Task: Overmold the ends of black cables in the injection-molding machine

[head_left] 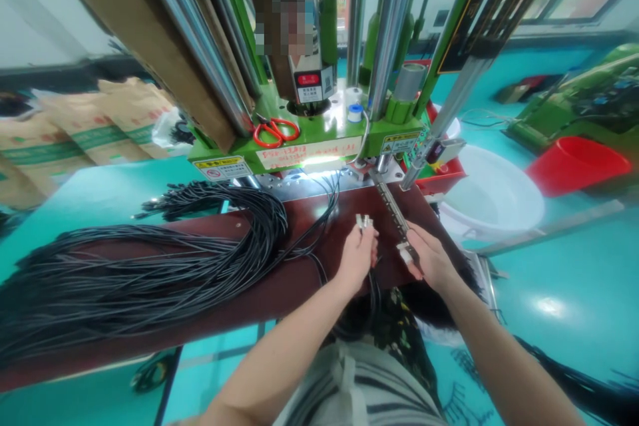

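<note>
My left hand (355,254) is closed around black cables, and their silvery connectors (364,220) stick up above its fingers. The cables hang down below that hand toward my lap. To the right, my right hand (428,254) grips the near end of a slotted metal bar (391,205). A small silvery-white piece (405,252) shows at its fingertips; its exact kind is unclear. The bar's far end reaches the base of the green machine (279,158). A large bundle of black cables (150,259) lies on the brown tabletop (214,326) at the left.
Red-handled scissors (269,136) and a blue-and-white spool (355,113) rest on the machine's ledge. Thin cables run into its lit opening. At the right are a red bin (442,176), a white tub (492,193) and a red bucket (574,166). Paper sacks (84,133) stand at the left.
</note>
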`<action>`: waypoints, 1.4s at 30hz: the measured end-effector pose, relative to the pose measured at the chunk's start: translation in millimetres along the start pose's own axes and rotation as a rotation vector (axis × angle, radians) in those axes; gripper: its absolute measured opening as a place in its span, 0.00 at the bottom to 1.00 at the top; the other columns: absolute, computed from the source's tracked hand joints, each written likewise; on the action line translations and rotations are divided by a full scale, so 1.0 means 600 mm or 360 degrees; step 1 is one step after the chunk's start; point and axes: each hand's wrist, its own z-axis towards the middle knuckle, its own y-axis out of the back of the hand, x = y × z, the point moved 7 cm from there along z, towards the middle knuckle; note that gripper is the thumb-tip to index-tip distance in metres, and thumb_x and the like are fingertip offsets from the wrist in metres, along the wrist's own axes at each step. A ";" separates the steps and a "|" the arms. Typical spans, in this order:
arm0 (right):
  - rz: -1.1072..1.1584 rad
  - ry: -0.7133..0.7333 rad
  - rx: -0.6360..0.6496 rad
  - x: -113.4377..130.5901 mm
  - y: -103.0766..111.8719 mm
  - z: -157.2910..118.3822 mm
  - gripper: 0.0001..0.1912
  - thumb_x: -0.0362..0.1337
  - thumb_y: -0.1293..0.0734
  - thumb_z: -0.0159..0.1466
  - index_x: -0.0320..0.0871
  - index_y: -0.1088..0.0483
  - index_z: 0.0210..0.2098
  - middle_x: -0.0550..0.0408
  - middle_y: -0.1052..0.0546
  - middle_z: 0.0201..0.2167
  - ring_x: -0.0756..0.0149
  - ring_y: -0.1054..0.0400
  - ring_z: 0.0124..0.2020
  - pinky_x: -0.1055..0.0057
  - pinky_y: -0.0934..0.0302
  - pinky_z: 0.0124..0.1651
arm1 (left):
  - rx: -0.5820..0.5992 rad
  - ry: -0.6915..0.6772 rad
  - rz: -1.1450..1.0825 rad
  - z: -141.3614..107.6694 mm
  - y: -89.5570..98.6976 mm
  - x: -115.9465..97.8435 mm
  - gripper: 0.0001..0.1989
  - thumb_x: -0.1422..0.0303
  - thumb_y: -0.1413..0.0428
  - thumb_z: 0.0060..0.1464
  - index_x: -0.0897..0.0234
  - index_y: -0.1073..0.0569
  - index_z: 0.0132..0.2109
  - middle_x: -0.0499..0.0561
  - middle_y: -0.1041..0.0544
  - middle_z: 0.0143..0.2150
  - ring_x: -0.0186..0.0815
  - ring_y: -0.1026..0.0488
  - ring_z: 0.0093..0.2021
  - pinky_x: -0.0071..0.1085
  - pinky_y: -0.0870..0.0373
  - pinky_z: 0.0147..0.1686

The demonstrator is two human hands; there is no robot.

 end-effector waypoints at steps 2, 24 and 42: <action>0.0039 0.0012 -0.0026 -0.002 0.003 -0.001 0.27 0.47 0.41 0.62 0.39 0.40 0.56 0.64 0.38 0.12 0.77 0.49 0.08 0.82 0.59 0.08 | -0.0010 0.0084 -0.0114 0.001 0.000 -0.003 0.15 0.54 0.51 0.52 0.62 0.42 0.33 0.37 0.47 0.18 0.21 0.52 0.13 0.18 0.55 0.12; -0.0305 0.0120 0.0180 0.006 -0.013 -0.013 0.29 0.47 0.42 0.63 0.40 0.44 0.60 0.61 0.34 0.14 0.76 0.47 0.10 0.79 0.50 0.11 | 0.0148 0.0142 0.0062 -0.004 -0.017 0.011 0.16 0.59 0.43 0.45 0.63 0.42 0.28 0.38 0.45 0.16 0.21 0.50 0.12 0.19 0.54 0.11; -0.0047 -0.0042 0.0329 -0.009 -0.003 0.004 0.30 0.47 0.40 0.61 0.37 0.42 0.58 0.56 0.30 0.18 0.78 0.50 0.08 0.80 0.58 0.08 | 0.0045 0.0120 -0.0030 0.001 -0.009 0.000 0.18 0.57 0.41 0.42 0.63 0.40 0.29 0.36 0.46 0.15 0.20 0.51 0.12 0.18 0.55 0.11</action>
